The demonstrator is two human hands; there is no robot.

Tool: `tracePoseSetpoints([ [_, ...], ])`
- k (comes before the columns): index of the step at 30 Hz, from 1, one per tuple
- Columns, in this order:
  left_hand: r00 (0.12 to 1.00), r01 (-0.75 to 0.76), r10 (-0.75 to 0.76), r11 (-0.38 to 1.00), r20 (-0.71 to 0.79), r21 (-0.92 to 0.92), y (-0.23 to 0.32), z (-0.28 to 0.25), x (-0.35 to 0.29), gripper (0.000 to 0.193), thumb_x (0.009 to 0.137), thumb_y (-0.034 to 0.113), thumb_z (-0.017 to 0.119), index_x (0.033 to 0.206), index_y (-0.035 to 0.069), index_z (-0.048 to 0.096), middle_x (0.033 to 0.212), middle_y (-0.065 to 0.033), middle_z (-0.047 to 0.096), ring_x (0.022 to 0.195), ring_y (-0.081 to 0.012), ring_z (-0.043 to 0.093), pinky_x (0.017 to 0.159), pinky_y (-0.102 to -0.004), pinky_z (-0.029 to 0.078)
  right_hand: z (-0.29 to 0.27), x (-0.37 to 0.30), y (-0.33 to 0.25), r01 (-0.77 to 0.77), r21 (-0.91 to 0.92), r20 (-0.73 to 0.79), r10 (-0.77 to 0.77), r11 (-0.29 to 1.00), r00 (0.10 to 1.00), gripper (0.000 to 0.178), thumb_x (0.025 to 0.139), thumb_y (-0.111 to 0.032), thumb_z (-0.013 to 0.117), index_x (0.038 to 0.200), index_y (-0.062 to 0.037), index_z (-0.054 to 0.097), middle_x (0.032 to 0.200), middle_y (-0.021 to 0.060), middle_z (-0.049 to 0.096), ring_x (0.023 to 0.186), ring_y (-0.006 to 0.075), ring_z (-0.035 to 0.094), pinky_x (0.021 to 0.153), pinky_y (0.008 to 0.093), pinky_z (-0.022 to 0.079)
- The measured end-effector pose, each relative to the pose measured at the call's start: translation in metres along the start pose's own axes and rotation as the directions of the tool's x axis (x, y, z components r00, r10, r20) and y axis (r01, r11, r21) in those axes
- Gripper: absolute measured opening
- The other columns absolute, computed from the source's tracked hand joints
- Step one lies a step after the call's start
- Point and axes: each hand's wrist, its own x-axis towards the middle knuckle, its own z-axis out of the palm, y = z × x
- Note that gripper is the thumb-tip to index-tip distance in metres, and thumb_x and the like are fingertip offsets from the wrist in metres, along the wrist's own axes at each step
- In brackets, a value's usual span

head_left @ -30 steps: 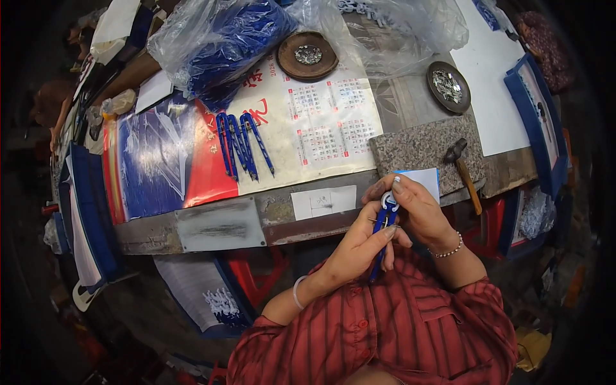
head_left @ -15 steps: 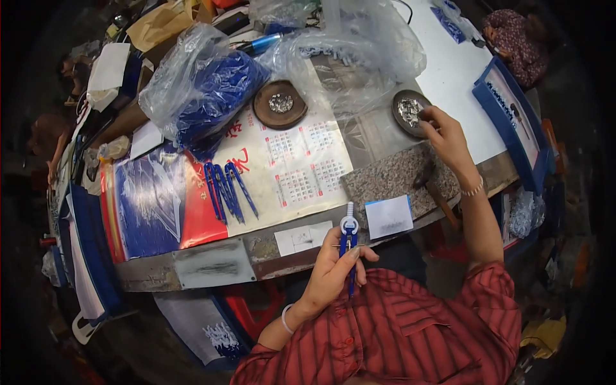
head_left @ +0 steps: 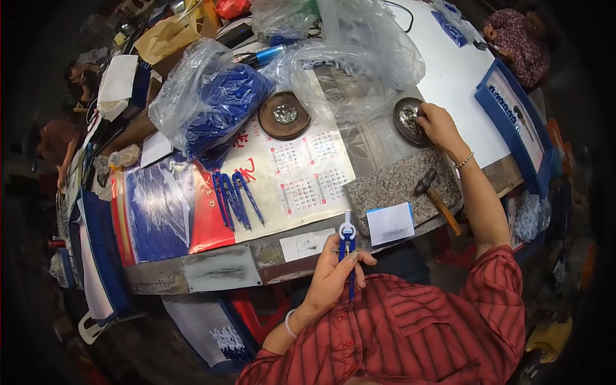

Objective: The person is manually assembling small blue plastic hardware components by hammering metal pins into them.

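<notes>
Blue compass (head_left: 347,241), pinched in the left hand (head_left: 328,282): a slack thumb could drop it. Beyond and right of that grip, the right hand (head_left: 441,127) dips into a dish (head_left: 403,133) of metal bits (head_left: 408,116), its pinch hidden; bumping the rim could spill them.

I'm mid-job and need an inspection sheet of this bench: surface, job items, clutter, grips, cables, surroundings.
Surface: worn bench, partly covered by a calendar sheet; stone slab at the right.
Job's things: blue compass held upright in the picture; right-hand dish of small metal pieces; several blue compasses on the sheet.
Clutter: plastic bag with blue contents; hammer, its head on the slab.
Grips: left grip holds the compass; right grip at the dish, contents unclear.
Cables: thin black cable, far edge.
Surroundings: a person at far right; blue bin at right.
</notes>
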Motion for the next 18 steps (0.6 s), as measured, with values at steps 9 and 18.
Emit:
tracePoseSetpoints([
  [9, 1.000, 0.019, -0.019, 1.000, 0.010, -0.012, -0.004, 0.001, 0.000, 0.032, 0.096, 0.009, 0.040, 0.125, 0.002, 0.030, 0.094, -0.0202, 0.058, 0.058, -0.0140, 0.054, 0.055, -0.0245, 0.047, -0.019, -0.005, 0.006, -0.289, 0.497, 0.084, 0.286, 0.818, 0.954, 0.016, 0.081, -0.013, 0.062, 0.085, 0.0029, 0.061, 0.066, 0.0088, 0.061, 0.060, 0.0138, 0.056, 0.056, 0.0273, 0.045],
  [18, 1.000, 0.019, -0.019, 1.000, -0.008, 0.000, -0.002, 0.000, 0.002, 0.033, 0.096, 0.009, 0.040, 0.126, 0.002, 0.030, 0.093, -0.0198, 0.058, 0.057, -0.0141, 0.054, 0.055, -0.0242, 0.047, -0.064, -0.061, -0.085, -0.380, 0.852, 0.326, 0.203, 0.359, 0.923, 0.009, 0.081, -0.007, 0.063, 0.088, -0.0011, 0.060, 0.070, 0.0004, 0.059, 0.055, 0.0051, 0.049, 0.050, 0.0182, 0.039],
])
